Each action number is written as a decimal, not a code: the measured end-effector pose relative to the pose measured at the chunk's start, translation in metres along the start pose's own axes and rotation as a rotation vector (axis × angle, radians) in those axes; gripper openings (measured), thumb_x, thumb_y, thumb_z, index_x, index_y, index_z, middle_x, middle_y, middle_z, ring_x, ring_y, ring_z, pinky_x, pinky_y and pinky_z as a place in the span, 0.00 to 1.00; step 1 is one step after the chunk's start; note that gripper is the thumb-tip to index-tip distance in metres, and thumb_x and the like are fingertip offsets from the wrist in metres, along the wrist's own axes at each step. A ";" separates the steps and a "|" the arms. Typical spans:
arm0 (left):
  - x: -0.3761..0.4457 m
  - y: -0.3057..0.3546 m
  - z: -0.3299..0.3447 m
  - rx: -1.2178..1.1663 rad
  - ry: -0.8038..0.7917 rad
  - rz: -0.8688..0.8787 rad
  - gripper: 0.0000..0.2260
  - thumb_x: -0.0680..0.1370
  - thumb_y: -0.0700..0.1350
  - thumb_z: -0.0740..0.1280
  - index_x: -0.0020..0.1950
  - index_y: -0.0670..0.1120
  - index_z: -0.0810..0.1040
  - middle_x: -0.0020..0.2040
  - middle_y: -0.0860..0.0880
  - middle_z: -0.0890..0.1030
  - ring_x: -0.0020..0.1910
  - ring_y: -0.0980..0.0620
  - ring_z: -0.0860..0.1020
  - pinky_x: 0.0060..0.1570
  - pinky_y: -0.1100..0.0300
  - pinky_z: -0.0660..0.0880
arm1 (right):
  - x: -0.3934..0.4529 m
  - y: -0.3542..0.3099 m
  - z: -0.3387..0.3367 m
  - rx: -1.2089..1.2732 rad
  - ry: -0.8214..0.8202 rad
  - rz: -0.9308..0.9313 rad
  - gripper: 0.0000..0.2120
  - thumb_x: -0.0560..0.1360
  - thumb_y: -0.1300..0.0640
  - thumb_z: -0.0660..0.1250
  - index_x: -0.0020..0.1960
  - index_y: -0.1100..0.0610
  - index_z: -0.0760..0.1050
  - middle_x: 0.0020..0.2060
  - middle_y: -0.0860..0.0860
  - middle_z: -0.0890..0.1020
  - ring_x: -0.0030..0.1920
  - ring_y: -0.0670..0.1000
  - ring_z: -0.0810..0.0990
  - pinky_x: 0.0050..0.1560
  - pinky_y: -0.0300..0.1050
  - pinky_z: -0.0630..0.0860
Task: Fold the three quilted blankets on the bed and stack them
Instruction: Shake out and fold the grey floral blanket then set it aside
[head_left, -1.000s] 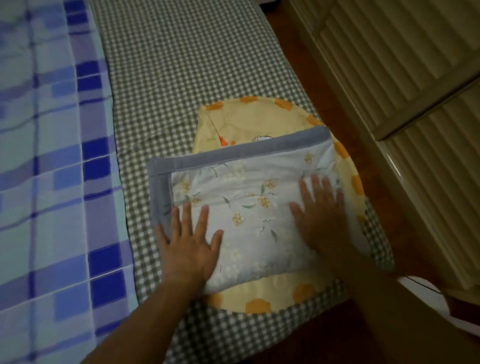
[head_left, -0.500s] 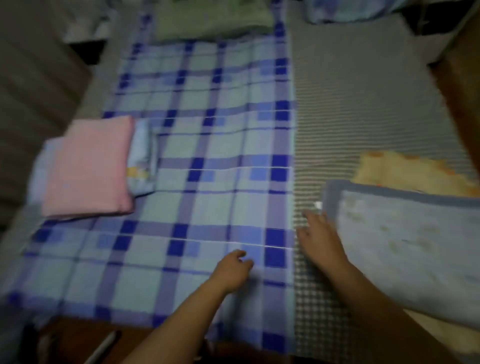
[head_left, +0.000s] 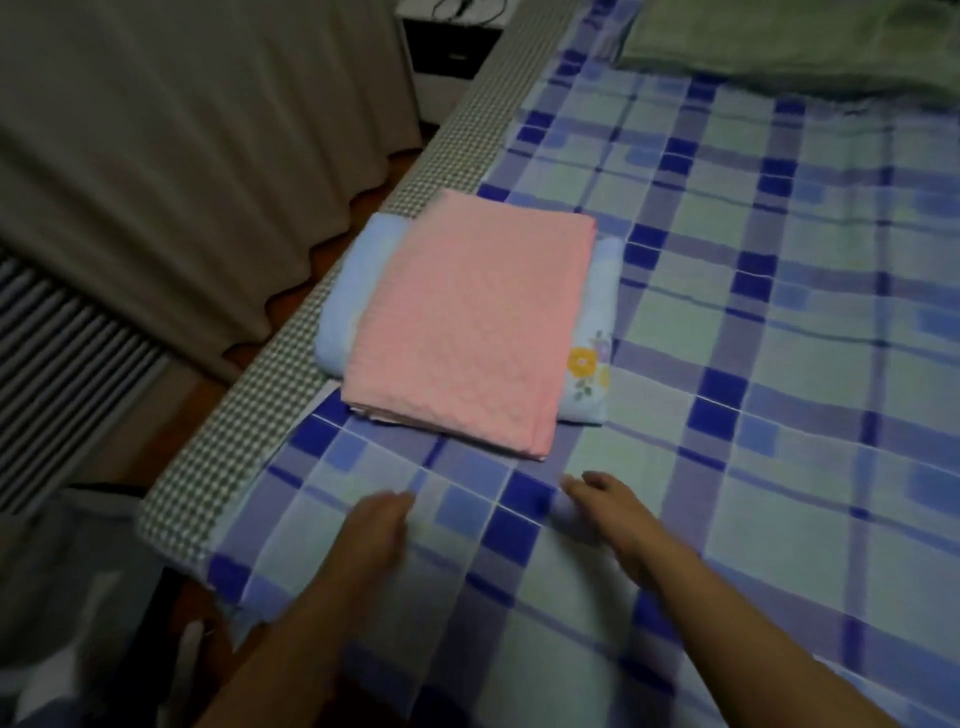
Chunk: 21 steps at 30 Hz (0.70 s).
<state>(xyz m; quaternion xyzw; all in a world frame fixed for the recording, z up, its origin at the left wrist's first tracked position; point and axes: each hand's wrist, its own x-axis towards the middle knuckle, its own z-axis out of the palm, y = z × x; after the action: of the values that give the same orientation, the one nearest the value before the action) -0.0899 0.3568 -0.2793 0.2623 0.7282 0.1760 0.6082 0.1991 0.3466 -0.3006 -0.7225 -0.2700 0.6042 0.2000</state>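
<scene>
Pink blanket near bed's edge

Two bare forearms, sleeveless to the frame edge; left hand and right hand without rings or watch.

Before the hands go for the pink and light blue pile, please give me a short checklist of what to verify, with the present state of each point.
1. Both hands free: ok. The left hand and the right hand hold nothing.
2. Pink blanket folded: ok, a flat rectangle.
3. Pink blanket on top of the light blue blanket: ok, though it overhangs the near edge.
4. Pile fully on the bed: ok; it lies close to the checked bed edge but not over it.
5. Hands touching the pile: not ok; both are short of it, over the plaid sheet.
6. Third blanket in view: not ok; it does not show here.
</scene>
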 end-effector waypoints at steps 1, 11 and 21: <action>0.030 0.013 -0.011 0.013 0.100 0.075 0.21 0.68 0.60 0.71 0.52 0.46 0.78 0.46 0.41 0.79 0.44 0.42 0.80 0.43 0.50 0.79 | 0.028 -0.011 0.012 0.096 0.024 -0.034 0.51 0.57 0.26 0.73 0.71 0.54 0.70 0.64 0.53 0.78 0.60 0.56 0.78 0.63 0.54 0.75; 0.185 0.119 -0.073 -0.145 -0.213 0.085 0.26 0.71 0.54 0.76 0.66 0.48 0.77 0.57 0.45 0.84 0.56 0.47 0.83 0.54 0.51 0.79 | 0.119 -0.054 0.065 0.550 0.039 -0.063 0.32 0.67 0.48 0.78 0.68 0.57 0.75 0.55 0.50 0.85 0.55 0.53 0.84 0.63 0.55 0.77; 0.002 0.097 0.017 -0.435 -0.507 0.000 0.23 0.67 0.46 0.76 0.61 0.44 0.80 0.57 0.41 0.84 0.49 0.45 0.85 0.45 0.50 0.83 | -0.026 -0.127 -0.078 0.794 0.076 -0.262 0.19 0.75 0.60 0.67 0.65 0.64 0.74 0.56 0.59 0.84 0.56 0.57 0.83 0.57 0.54 0.80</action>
<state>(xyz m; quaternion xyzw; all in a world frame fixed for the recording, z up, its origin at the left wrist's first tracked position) -0.0574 0.4346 -0.2287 0.1619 0.4989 0.2563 0.8119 0.2538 0.4317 -0.1880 -0.5705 -0.0982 0.6037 0.5481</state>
